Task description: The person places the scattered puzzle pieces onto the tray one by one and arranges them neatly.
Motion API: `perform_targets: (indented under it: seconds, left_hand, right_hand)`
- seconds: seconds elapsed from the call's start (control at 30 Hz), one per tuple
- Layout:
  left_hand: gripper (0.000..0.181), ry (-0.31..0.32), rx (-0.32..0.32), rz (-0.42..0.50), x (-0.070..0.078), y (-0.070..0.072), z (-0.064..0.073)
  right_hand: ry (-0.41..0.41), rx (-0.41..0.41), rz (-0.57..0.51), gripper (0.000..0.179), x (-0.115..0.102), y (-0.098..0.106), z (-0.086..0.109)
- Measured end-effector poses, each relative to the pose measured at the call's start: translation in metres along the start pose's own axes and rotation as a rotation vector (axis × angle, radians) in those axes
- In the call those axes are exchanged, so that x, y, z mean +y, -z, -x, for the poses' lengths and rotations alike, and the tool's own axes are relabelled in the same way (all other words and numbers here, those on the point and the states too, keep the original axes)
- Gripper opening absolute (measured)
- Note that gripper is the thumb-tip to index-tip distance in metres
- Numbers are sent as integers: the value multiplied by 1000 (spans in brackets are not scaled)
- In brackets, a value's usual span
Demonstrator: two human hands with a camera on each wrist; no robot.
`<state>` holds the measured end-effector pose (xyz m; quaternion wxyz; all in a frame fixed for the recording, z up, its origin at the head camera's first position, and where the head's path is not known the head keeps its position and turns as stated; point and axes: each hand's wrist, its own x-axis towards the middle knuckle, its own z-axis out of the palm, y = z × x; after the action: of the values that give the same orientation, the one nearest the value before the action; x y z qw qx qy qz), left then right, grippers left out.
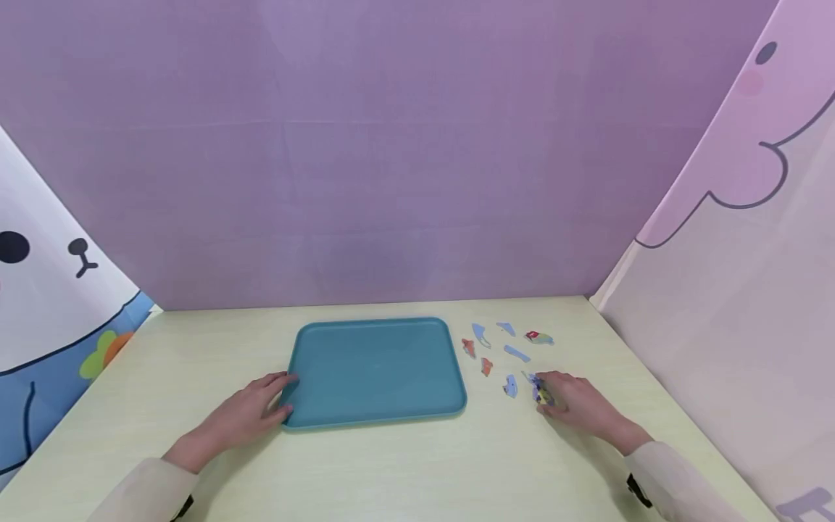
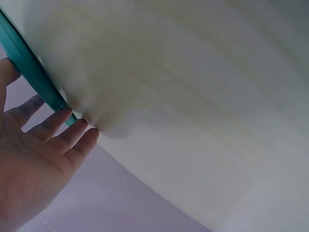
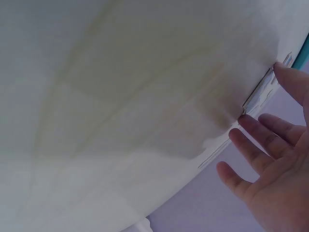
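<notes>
Head cam: flat teal plastic tray with rounded corners (image 1: 375,373) sits between the hands, long axis running crosswise from one hand toward the other. The left hand (image 1: 238,417) is relaxed at the tray's near-left edge, fingertips touching it. The right hand (image 1: 580,402) reaches over a small purple-and-yellow flat cutout (image 1: 540,393), partly hidden, so its direction's hard to call. Just beyond that hand, a thin blue strip (image 1: 517,354) slants, far end leftward; orange flat cutouts (image 1: 486,367) lie between it and the tray. Pale wood-look table (image 1: 378,471) under everything, plain purple backdrop (image 1: 417,145) behind, cartoon-print sheets (image 1: 737,239) on both sides.

Left wrist cam: thumb's at the tray rim, fingers loosely spread, some tips down by the table.

Right wrist cam: thumb and index are wide apart at opposite ends of a cutout lying edge-on, its long axis running thumb to index. Can't tell how firmly they're pressing.
</notes>
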<state>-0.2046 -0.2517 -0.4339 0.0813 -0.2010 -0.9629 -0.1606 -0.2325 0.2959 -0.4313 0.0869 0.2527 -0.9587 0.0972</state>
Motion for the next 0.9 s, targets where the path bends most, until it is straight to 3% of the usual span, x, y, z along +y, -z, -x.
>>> perform_targets:
  seconds: [0.9]
  left_hand:
    - [46,-5,14,-63,2,0,-4]
  right_hand:
    - [16,97,31,41,-7,-2,-7]
